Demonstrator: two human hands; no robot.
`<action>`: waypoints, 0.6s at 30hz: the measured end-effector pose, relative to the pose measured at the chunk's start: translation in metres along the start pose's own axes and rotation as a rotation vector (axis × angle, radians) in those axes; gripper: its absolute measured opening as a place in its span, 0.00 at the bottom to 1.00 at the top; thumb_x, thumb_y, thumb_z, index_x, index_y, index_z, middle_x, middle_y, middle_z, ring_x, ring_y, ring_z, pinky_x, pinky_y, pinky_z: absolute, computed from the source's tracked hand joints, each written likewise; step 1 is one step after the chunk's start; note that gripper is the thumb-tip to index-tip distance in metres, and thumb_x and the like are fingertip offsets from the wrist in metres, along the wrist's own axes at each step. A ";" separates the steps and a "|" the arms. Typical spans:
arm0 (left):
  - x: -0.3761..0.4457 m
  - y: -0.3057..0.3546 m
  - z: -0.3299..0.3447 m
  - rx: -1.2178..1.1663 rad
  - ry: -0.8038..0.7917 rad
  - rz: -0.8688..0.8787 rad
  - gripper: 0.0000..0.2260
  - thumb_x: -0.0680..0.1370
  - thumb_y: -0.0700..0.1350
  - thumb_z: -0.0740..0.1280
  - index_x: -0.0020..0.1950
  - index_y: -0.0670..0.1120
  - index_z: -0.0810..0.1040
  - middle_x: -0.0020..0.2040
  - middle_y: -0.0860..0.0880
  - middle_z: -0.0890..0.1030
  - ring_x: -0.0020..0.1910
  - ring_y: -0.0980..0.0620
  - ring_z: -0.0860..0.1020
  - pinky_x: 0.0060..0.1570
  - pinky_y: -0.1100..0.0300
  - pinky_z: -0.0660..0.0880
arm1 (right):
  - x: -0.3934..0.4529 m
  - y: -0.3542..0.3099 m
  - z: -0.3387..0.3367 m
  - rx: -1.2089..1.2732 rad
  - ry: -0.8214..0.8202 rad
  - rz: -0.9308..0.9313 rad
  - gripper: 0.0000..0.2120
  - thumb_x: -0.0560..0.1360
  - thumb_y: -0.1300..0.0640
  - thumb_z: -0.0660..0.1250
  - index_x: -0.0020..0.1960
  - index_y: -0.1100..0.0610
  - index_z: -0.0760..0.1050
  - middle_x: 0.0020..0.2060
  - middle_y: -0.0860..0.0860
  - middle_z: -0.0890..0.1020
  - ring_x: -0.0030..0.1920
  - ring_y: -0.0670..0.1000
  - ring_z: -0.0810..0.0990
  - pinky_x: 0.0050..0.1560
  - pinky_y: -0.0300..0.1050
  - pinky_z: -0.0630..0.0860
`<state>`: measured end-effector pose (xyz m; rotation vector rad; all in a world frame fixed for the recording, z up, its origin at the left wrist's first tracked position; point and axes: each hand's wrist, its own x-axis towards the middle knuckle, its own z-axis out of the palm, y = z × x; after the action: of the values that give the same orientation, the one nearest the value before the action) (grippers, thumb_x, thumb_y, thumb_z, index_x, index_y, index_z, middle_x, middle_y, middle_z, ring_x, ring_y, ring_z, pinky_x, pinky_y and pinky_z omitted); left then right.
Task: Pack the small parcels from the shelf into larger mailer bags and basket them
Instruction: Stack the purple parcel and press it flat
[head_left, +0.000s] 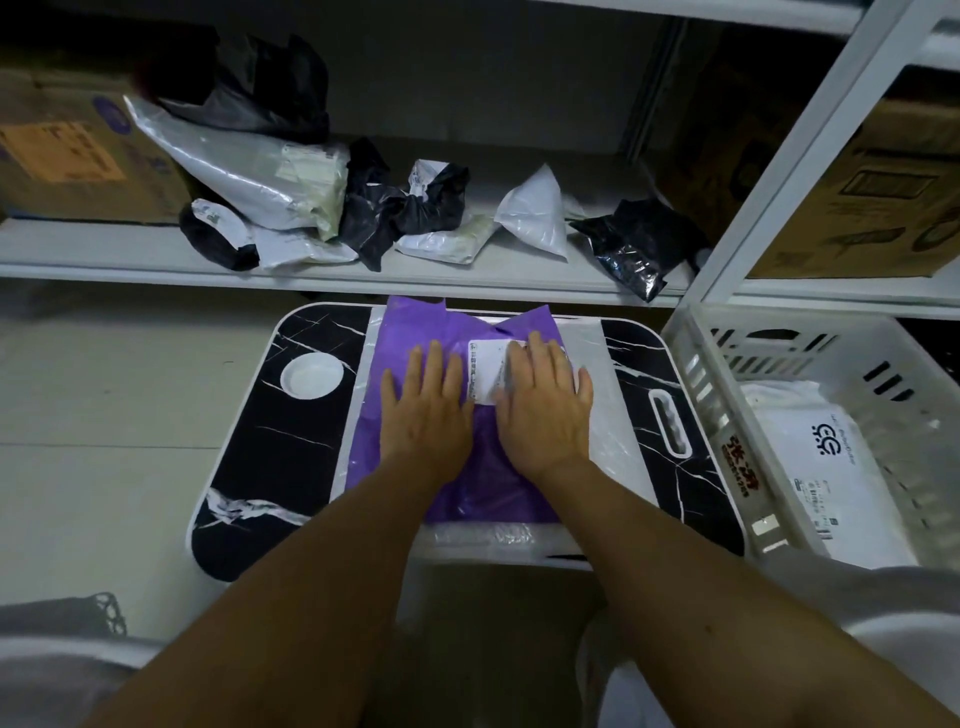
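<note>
Two hands lie flat, fingers straight and together, on a purple mailer bag (457, 415) spread over a white plastic sheet (605, 415) on a black marble-pattern lap table (270, 415). The left hand (423, 410) presses the bag's middle, while the right hand (545, 405) rests partly on the bag's white shipping label (485, 371), its fingers covering the label's right portion; neither hand grips anything. The flat palms probably serve to press air out of the bag or smooth it, and the low table keeps the work just below the shelf (311, 278) and just beside the white basket (810, 415) at the person's right, which shortens both the reach and the drop. Small parcels (535, 213) in black, white and silver wrap remain scattered on the shelf, well apart from the hands. The basket already holds one white mailer (831, 467). Whether the purple bag is sealed cannot be told.
</note>
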<state>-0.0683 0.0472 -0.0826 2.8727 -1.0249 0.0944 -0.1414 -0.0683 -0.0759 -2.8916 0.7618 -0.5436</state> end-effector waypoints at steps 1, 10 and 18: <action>0.002 0.000 0.006 -0.010 -0.061 0.023 0.27 0.82 0.57 0.46 0.79 0.48 0.49 0.79 0.45 0.49 0.78 0.44 0.48 0.72 0.40 0.50 | 0.003 0.002 0.003 -0.018 -0.121 -0.008 0.26 0.81 0.46 0.55 0.77 0.52 0.58 0.77 0.54 0.58 0.77 0.56 0.55 0.72 0.64 0.54; 0.006 0.000 0.021 0.003 -0.389 -0.130 0.29 0.80 0.64 0.40 0.78 0.54 0.40 0.79 0.48 0.40 0.77 0.38 0.41 0.69 0.30 0.47 | 0.000 0.015 0.025 -0.108 -0.508 0.003 0.32 0.80 0.35 0.42 0.79 0.46 0.41 0.79 0.50 0.45 0.78 0.55 0.43 0.73 0.68 0.43; 0.028 0.005 0.004 -0.096 -0.076 -0.276 0.20 0.82 0.53 0.48 0.62 0.46 0.75 0.61 0.44 0.77 0.62 0.40 0.72 0.65 0.42 0.63 | 0.023 0.014 0.020 0.016 -0.198 0.119 0.22 0.82 0.45 0.48 0.57 0.54 0.76 0.55 0.54 0.79 0.57 0.56 0.75 0.58 0.56 0.71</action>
<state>-0.0494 0.0256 -0.0836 2.9142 -0.6147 -0.0822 -0.1224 -0.0918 -0.0899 -2.8072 0.8861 -0.2448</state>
